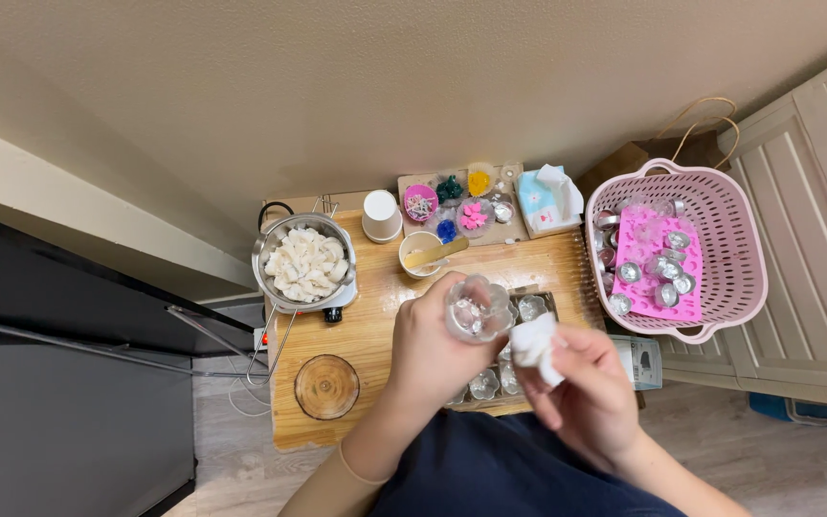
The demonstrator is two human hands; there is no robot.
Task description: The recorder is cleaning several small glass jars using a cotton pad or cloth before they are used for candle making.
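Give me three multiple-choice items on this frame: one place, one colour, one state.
1. Where is the metal pot of white chunks?
A. at the table's back left
B. inside the basket
C. on the floor

2. What colour is the basket?
A. green
B. pink
C. black

3. What is the left hand doing?
A. resting flat on the table
B. holding up a clear glass cup
C. reaching into the basket

Answers: 1 A, it sits on the wooden table left of the paper cups. 2 B, its rim and walls are pink. 3 B, the fingers wrap the cup while the right hand holds a white tissue beside it.
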